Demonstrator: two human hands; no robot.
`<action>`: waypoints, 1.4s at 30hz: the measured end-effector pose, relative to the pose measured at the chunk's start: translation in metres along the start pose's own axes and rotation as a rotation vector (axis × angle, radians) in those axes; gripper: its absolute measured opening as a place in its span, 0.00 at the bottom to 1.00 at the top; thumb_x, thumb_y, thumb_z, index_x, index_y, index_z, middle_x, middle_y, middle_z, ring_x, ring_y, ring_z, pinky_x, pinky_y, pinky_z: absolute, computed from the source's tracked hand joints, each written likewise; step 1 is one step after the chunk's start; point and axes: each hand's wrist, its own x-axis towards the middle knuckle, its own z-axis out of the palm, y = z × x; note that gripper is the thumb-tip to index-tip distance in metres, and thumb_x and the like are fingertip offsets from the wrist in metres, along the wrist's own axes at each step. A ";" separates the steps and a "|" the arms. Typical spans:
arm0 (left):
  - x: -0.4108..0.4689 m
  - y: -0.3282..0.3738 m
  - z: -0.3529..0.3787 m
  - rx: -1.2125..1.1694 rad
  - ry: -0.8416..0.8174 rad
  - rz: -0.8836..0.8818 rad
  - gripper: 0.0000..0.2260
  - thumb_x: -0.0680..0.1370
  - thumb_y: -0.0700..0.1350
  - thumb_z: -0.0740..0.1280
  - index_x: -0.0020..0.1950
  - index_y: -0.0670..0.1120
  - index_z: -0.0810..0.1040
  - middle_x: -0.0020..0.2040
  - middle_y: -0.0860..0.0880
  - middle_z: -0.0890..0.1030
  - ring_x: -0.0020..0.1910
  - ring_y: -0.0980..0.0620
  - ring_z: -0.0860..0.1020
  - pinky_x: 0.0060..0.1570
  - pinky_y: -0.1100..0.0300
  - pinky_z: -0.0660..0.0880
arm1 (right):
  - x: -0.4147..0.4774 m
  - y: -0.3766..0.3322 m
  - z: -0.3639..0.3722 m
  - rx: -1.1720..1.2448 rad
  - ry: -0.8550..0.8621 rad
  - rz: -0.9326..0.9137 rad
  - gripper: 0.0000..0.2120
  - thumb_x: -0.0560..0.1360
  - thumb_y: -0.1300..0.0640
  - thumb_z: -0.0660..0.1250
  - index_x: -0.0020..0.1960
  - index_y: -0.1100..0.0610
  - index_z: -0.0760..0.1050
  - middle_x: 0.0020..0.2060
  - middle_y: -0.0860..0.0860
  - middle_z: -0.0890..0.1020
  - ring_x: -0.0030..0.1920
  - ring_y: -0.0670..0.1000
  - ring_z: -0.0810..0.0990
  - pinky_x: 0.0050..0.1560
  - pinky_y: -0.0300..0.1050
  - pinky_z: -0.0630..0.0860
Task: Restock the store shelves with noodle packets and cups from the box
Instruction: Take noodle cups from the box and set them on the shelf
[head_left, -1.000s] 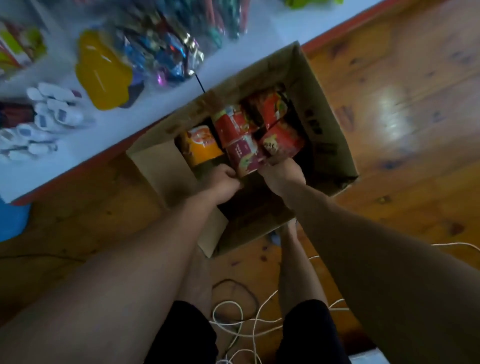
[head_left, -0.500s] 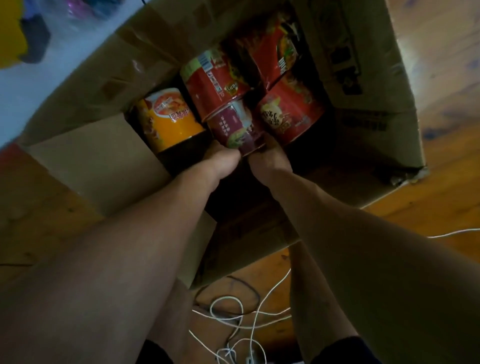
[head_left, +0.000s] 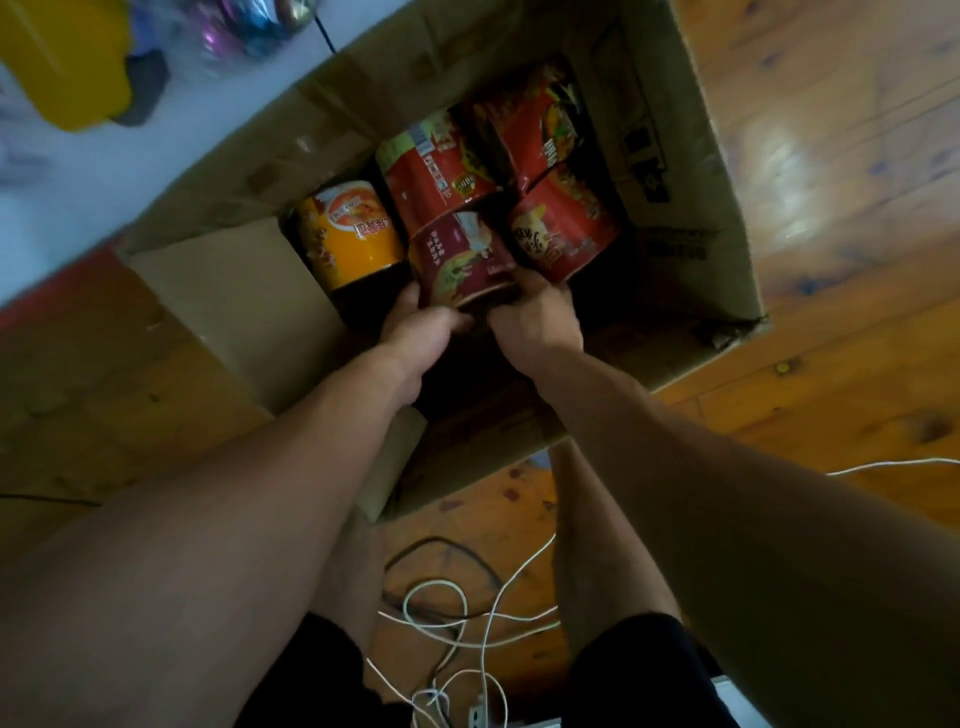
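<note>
fingers of left hand (head_left: 415, 332) and right hand (head_left: 535, 318) clasp maroon cup (head_left: 457, 260), lying lengthwise away, in box (head_left: 719, 171).

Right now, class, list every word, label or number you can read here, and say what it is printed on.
Nothing reads clearly; every text is blurred.
Orange and black noodle cup: red characters on a white band, unreadable.
Tall red noodle cup: small-print panel and yellow badge, unreadable.
Dark red noodle cup: pale characters, unreadable.
Round red noodle cup: white characters, unreadable.
Red noodle packet: dark characters, unreadable.
Brown cardboard box: dark print on its inner wall, unreadable.
</note>
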 end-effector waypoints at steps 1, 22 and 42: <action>-0.011 0.000 -0.003 0.005 0.003 0.031 0.30 0.77 0.48 0.70 0.76 0.56 0.64 0.66 0.53 0.73 0.63 0.51 0.71 0.53 0.57 0.68 | -0.009 -0.005 -0.006 -0.001 0.012 -0.016 0.27 0.77 0.55 0.62 0.76 0.47 0.63 0.71 0.55 0.64 0.68 0.59 0.67 0.66 0.48 0.67; -0.275 0.101 -0.066 -0.398 0.235 0.473 0.20 0.77 0.58 0.68 0.65 0.50 0.78 0.57 0.52 0.83 0.56 0.51 0.81 0.54 0.54 0.78 | -0.232 -0.134 -0.150 0.185 0.195 -0.378 0.17 0.74 0.55 0.66 0.62 0.48 0.77 0.48 0.48 0.82 0.48 0.52 0.82 0.50 0.53 0.82; -0.479 0.217 -0.077 -0.595 0.167 1.039 0.21 0.81 0.38 0.63 0.74 0.49 0.70 0.57 0.58 0.78 0.46 0.73 0.78 0.41 0.72 0.75 | -0.390 -0.228 -0.268 0.552 0.517 -0.789 0.11 0.77 0.57 0.65 0.58 0.53 0.79 0.48 0.47 0.82 0.44 0.42 0.80 0.41 0.42 0.76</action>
